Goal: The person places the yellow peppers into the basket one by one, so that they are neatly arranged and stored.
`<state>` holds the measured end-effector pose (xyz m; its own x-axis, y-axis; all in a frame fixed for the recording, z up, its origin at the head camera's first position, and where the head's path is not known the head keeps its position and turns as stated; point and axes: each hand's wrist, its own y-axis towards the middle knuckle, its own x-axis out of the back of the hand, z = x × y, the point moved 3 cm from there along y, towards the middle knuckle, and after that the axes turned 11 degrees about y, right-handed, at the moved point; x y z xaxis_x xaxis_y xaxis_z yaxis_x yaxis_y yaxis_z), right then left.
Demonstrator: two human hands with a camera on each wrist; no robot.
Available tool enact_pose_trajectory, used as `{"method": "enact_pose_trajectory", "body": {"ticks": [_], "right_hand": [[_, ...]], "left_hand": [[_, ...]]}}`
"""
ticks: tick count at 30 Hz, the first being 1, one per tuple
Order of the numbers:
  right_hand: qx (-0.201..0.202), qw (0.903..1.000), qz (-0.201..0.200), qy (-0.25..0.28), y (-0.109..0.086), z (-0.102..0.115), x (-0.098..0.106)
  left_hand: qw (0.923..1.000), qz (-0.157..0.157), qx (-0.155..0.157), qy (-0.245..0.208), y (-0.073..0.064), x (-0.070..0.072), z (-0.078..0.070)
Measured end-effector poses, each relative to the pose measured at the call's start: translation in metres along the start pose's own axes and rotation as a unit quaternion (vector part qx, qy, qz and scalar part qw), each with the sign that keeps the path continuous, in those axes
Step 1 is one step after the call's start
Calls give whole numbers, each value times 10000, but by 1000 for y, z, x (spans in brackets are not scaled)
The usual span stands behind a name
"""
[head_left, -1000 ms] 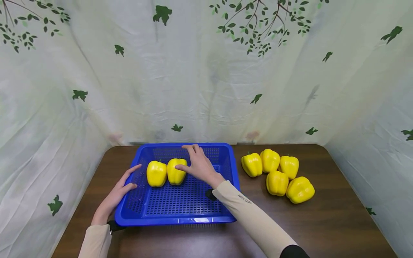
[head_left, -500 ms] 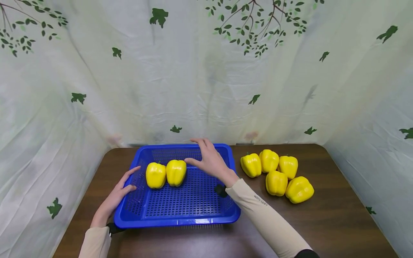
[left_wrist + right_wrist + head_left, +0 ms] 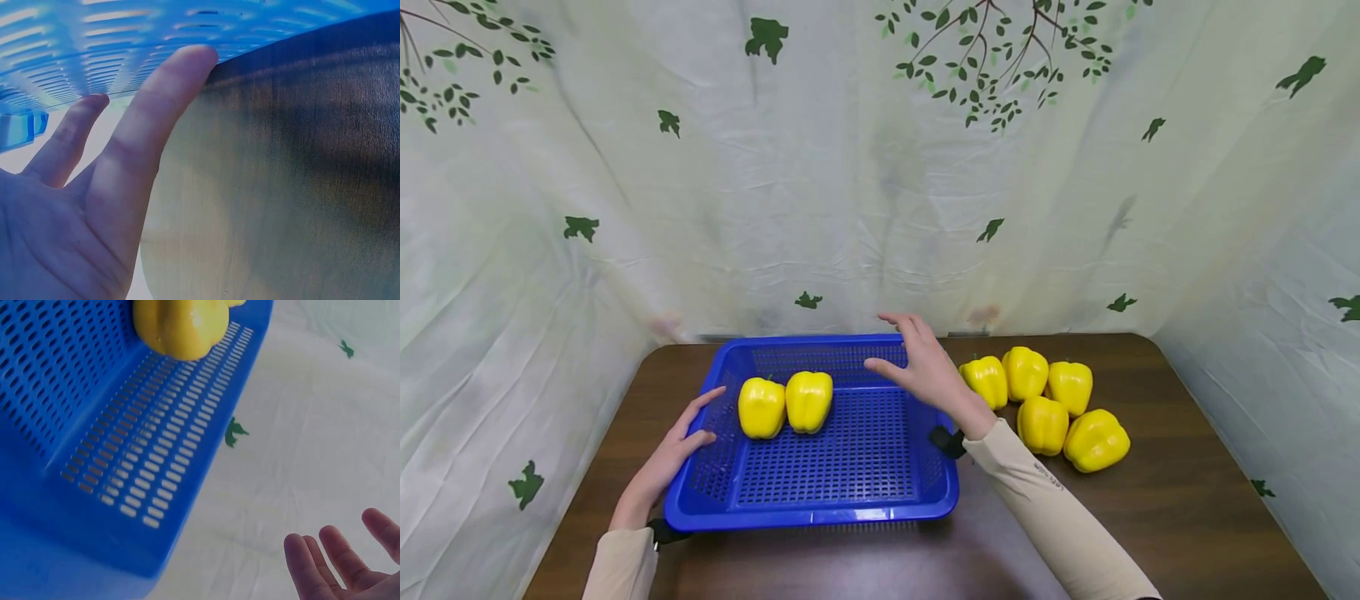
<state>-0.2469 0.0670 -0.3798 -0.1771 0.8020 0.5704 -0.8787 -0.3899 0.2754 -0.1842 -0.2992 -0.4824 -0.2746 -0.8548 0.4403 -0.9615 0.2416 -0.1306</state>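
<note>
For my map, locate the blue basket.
In the head view, the blue basket sits on the table, left of center, between the left hand and five loose yellow peppers.

Leaf-printed drapes (image 3: 850, 192) around a brown table (image 3: 1172, 508) form a curtained booth.

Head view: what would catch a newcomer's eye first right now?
Probably the bright blue basket left of centre on the brown table, with two yellow peppers side by side towards its back left. Next, the cluster of five yellow peppers on the table to its right. Then the right hand, fingers spread, over the basket's right side.
</note>
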Motion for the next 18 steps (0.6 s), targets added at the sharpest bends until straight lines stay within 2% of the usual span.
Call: {"method": "enact_pose_trajectory", "body": {"ticks": [12,18], "right_hand": [[-50,9992,-278,299,-25,-14,27],[30,9987,-477,169,-41,-27,41]], "left_hand": [[10000,-7,24,-42,-1,0,1],[10000,-13,20,-17,0,0,2]]}}
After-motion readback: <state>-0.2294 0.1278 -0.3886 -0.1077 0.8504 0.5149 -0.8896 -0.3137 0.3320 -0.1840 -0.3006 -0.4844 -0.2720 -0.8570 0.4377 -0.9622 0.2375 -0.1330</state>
